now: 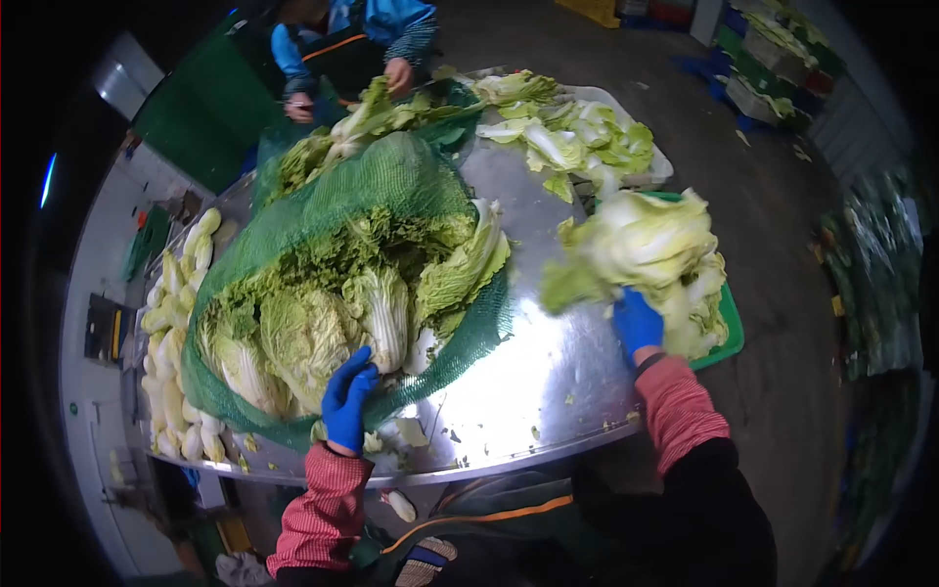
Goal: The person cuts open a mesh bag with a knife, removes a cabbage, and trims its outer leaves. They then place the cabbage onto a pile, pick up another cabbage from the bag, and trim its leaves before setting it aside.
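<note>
My left hand (347, 399), in a blue glove, has its fingers bent against the root end of a napa cabbage (378, 311). That cabbage lies with several others in an opened green mesh bag (391, 176) on the metal table. To the right, my right hand (638, 321), also gloved in blue, grips a bunch of pale napa cabbage leaves (641, 235). Motion smears the bunch, and its leaves hide some of the fingers. Below and behind it stands a green crate (732, 328) with more leaves inside.
Across the metal table (558, 367), a person in blue sleeves (401, 39) handles another cabbage (362, 122). A white tray (660, 161) of leaves sits at the far right. Trimmed cabbages (181, 293) are piled along the left edge. Stacked crates (773, 68) stand on the floor.
</note>
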Demonstrator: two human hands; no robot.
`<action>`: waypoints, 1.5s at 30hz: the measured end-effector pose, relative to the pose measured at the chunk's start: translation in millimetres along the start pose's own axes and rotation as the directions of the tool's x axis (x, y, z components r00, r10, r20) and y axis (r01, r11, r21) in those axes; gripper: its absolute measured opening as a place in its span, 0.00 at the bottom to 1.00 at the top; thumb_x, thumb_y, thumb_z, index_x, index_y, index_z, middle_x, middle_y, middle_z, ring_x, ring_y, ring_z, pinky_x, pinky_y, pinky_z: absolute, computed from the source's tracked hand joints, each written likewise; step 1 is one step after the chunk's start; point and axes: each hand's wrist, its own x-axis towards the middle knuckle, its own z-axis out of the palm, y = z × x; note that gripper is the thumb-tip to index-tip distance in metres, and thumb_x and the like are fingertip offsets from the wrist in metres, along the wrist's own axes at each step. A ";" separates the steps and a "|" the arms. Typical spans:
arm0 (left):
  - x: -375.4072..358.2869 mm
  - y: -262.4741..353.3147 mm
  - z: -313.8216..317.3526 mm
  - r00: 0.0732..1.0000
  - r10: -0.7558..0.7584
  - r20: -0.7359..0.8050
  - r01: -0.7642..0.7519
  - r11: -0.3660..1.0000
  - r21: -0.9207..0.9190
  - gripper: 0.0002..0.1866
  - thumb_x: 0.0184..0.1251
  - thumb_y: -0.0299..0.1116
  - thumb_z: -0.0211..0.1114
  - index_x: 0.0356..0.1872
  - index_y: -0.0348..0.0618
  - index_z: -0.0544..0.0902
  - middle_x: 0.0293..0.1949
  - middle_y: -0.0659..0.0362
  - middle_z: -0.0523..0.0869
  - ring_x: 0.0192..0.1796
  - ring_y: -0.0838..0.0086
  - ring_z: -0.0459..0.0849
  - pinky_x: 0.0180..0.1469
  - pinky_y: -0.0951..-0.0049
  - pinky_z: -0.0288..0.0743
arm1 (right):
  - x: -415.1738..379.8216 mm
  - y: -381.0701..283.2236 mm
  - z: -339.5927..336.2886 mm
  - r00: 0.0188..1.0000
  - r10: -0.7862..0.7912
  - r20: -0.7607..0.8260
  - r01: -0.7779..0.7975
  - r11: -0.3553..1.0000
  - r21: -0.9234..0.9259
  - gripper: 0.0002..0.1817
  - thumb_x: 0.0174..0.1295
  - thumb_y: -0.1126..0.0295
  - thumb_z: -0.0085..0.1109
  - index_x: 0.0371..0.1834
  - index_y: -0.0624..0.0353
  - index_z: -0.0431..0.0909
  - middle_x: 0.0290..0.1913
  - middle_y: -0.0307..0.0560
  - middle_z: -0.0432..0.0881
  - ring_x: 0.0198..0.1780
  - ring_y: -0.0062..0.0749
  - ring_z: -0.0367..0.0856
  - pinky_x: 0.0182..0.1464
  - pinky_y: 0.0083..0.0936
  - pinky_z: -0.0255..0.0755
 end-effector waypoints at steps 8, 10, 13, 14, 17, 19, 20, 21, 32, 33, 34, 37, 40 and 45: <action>1.1 -97.6 20.4 0.829 -0.511 -0.226 0.336 0.779 -0.529 0.12 0.71 0.47 0.60 0.39 0.51 0.76 0.28 0.65 0.71 0.28 0.77 0.72 0.31 0.77 0.67 | -7.5 -83.2 -13.5 0.961 -0.275 -0.033 0.260 0.857 0.445 0.22 0.65 0.61 0.60 0.60 0.55 0.75 0.46 0.54 0.84 0.44 0.39 0.84 0.48 0.29 0.75; 16.5 -131.1 6.3 0.815 -0.570 -0.107 0.390 0.675 -0.627 0.22 0.64 0.57 0.64 0.42 0.48 0.78 0.33 0.61 0.76 0.33 0.72 0.76 0.36 0.74 0.74 | -42.2 -132.4 -5.9 0.924 -0.305 0.232 0.121 0.807 0.578 0.20 0.64 0.61 0.61 0.58 0.51 0.77 0.38 0.50 0.84 0.38 0.35 0.83 0.44 0.27 0.76; 36.8 -92.2 24.8 0.675 -0.719 -0.167 0.418 0.559 -0.716 0.31 0.53 0.66 0.68 0.39 0.46 0.79 0.33 0.60 0.79 0.34 0.69 0.77 0.38 0.69 0.75 | -62.5 -174.9 26.7 0.822 -0.480 0.307 0.232 0.773 0.590 0.19 0.63 0.60 0.62 0.57 0.48 0.78 0.38 0.48 0.85 0.37 0.35 0.83 0.43 0.28 0.76; 42.2 -108.0 19.0 0.682 -0.724 -0.108 0.466 0.542 -0.699 0.40 0.48 0.74 0.65 0.39 0.40 0.79 0.36 0.56 0.81 0.37 0.64 0.79 0.40 0.66 0.77 | -66.6 -188.6 30.4 0.790 -0.534 0.301 0.266 0.741 0.616 0.19 0.63 0.60 0.62 0.56 0.48 0.78 0.39 0.48 0.85 0.37 0.35 0.82 0.43 0.29 0.76; 34.3 -118.0 13.4 0.725 -0.629 0.281 0.647 0.483 -0.590 0.45 0.50 0.80 0.53 0.37 0.40 0.80 0.37 0.56 0.81 0.37 0.66 0.79 0.40 0.61 0.77 | -60.4 -220.6 31.6 0.784 -0.499 0.370 0.155 0.733 0.662 0.17 0.65 0.59 0.59 0.55 0.51 0.79 0.41 0.49 0.85 0.39 0.34 0.83 0.45 0.29 0.75; 25.7 -142.5 33.3 0.658 -0.412 0.630 0.751 0.310 -0.583 0.44 0.55 0.78 0.53 0.50 0.42 0.76 0.39 0.55 0.82 0.38 0.66 0.81 0.38 0.59 0.77 | -50.9 -234.0 40.3 0.800 -0.465 0.379 0.105 0.730 0.675 0.18 0.66 0.59 0.58 0.54 0.55 0.79 0.43 0.47 0.86 0.40 0.31 0.83 0.46 0.28 0.74; 6.3 -98.6 63.4 0.695 -0.661 0.283 0.707 0.555 -0.439 0.44 0.56 0.76 0.53 0.54 0.43 0.74 0.40 0.54 0.82 0.39 0.65 0.81 0.39 0.59 0.77 | -46.9 -239.7 45.9 0.811 -0.457 0.365 0.117 0.738 0.665 0.18 0.67 0.58 0.58 0.55 0.55 0.79 0.43 0.47 0.86 0.40 0.31 0.83 0.45 0.27 0.75; 5.5 -89.2 67.1 0.696 -0.674 0.250 0.709 0.589 -0.388 0.42 0.58 0.74 0.54 0.59 0.46 0.71 0.40 0.53 0.82 0.41 0.65 0.82 0.41 0.59 0.77 | -42.1 -246.4 50.2 0.823 -0.449 0.348 0.130 0.745 0.655 0.18 0.67 0.58 0.58 0.55 0.55 0.78 0.43 0.46 0.86 0.41 0.31 0.83 0.44 0.26 0.75; 88.1 -107.8 37.3 0.620 -0.730 0.288 0.784 0.572 -0.241 0.35 0.61 0.71 0.54 0.41 0.44 0.78 0.25 0.60 0.82 0.23 0.75 0.78 0.25 0.76 0.69 | 5.7 -276.1 84.0 0.660 -0.351 0.664 0.006 0.887 0.462 0.34 0.63 0.38 0.52 0.52 0.61 0.78 0.36 0.49 0.84 0.31 0.32 0.83 0.26 0.26 0.76; 87.0 -115.1 39.5 0.646 -0.704 0.297 0.763 0.587 -0.270 0.32 0.64 0.69 0.53 0.39 0.46 0.78 0.24 0.60 0.82 0.20 0.76 0.76 0.22 0.77 0.66 | 5.2 -274.4 82.5 0.643 -0.365 0.674 -0.002 0.879 0.477 0.34 0.63 0.38 0.52 0.51 0.61 0.78 0.35 0.49 0.84 0.30 0.32 0.83 0.25 0.26 0.76; 76.5 -115.2 42.7 0.706 -0.640 0.305 0.708 0.645 -0.286 0.31 0.65 0.68 0.53 0.39 0.45 0.78 0.24 0.60 0.82 0.20 0.76 0.76 0.22 0.77 0.66 | 1.9 -273.0 78.2 0.623 -0.378 0.685 -0.014 0.870 0.492 0.33 0.63 0.38 0.52 0.50 0.61 0.78 0.34 0.48 0.83 0.30 0.31 0.82 0.25 0.26 0.75; 38.6 -74.6 50.6 0.820 -0.407 0.403 0.527 0.811 -0.254 0.26 0.70 0.61 0.53 0.41 0.45 0.76 0.27 0.60 0.83 0.23 0.78 0.79 0.22 0.80 0.69 | -5.1 -256.8 40.2 0.628 -0.366 0.687 -0.054 0.860 0.507 0.29 0.65 0.43 0.55 0.45 0.63 0.80 0.32 0.45 0.83 0.29 0.26 0.80 0.24 0.25 0.74; -11.0 -24.8 78.8 0.770 -0.410 0.490 0.492 0.869 -0.045 0.29 0.68 0.52 0.61 0.62 0.44 0.69 0.34 0.59 0.84 0.27 0.79 0.82 0.25 0.80 0.74 | -3.5 -215.4 1.3 0.669 -0.432 0.605 -0.114 0.744 0.658 0.26 0.65 0.48 0.58 0.45 0.64 0.80 0.34 0.44 0.84 0.32 0.24 0.81 0.34 0.21 0.76; -25.4 -9.5 145.6 0.664 0.021 0.748 -0.519 0.733 0.440 0.46 0.53 0.50 0.73 0.73 0.50 0.62 0.53 0.52 0.80 0.52 0.63 0.81 0.57 0.63 0.72 | 12.2 -118.8 6.6 0.957 -0.224 0.183 0.132 0.901 0.412 0.20 0.64 0.56 0.61 0.47 0.63 0.78 0.38 0.47 0.84 0.37 0.32 0.82 0.43 0.29 0.75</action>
